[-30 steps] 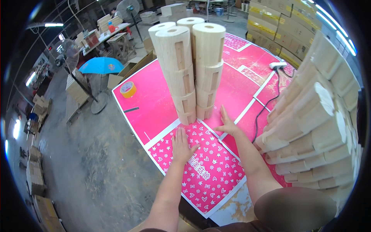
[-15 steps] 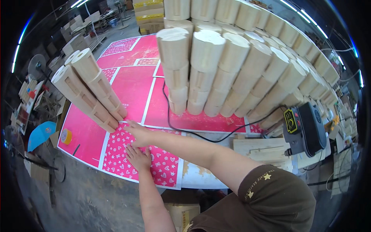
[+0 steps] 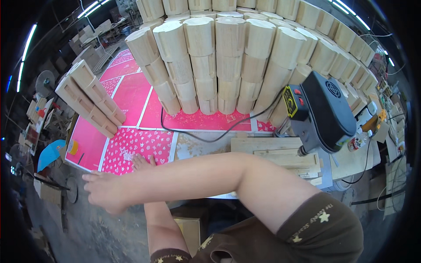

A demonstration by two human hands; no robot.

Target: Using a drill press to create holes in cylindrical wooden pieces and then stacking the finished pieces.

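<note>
My left hand (image 3: 142, 163) lies palm down, fingers spread, on the pink sheet patterned with white hearts and crowns (image 3: 123, 149) that covers the near left of the table. My right arm crosses over my left one. At the table's front left edge, my right hand (image 3: 107, 190) hovers with its fingers apart and nothing visible in them. Beyond both hands, a pair of tall stacks of pale wooden cylinders with slots (image 3: 90, 103) stands on the pink covering. My right forearm hides part of the patterned sheet and the table edge.
Many stacked wooden cylinders (image 3: 204, 65) line the back. A black-and-grey drill machine head (image 3: 322, 114) stands at right, its black cable (image 3: 210, 141) looping over the table. Flat boards (image 3: 280, 151) lie below it. A yellow tape roll (image 3: 73, 147) sits at the left edge.
My right hand has moved from the base of the left stacks back toward me, past the table's front edge. My left hand stays on the patterned sheet. The view has shifted rightward.
</note>
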